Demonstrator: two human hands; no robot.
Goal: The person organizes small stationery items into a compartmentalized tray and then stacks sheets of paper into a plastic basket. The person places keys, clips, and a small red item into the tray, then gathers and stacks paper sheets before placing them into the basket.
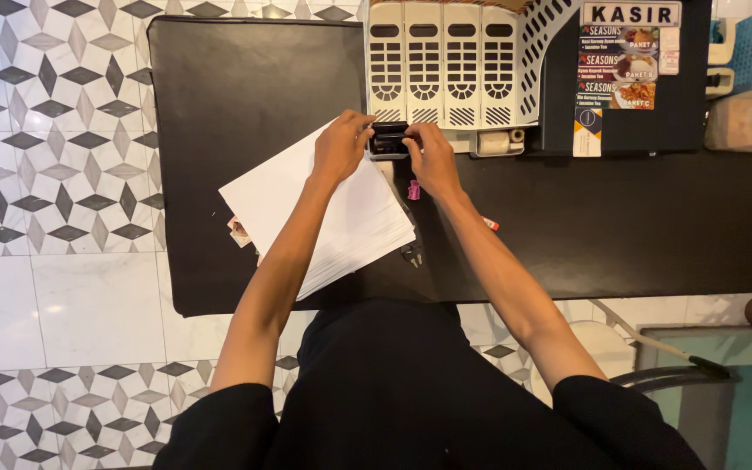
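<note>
Holding a small black device (389,139) between both hands, we keep it at the far corner of the white paper stack (319,209) on the black table (237,78). Our left hand (339,148) and right hand (433,157) both close their fingers on it, just before the white slotted tray (441,61).

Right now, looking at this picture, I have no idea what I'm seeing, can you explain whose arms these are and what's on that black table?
One camera sits on a person's head and looks straight down, so the two bare arms are that person's own. The left hand and right hand both grip a small black device, perhaps a stapler or hole punch, at the corner of a white paper stack. All this rests on a black table. Behind stands a white slotted file rack; a small pink item lies beside the right wrist. The floor is patterned tile.
</note>
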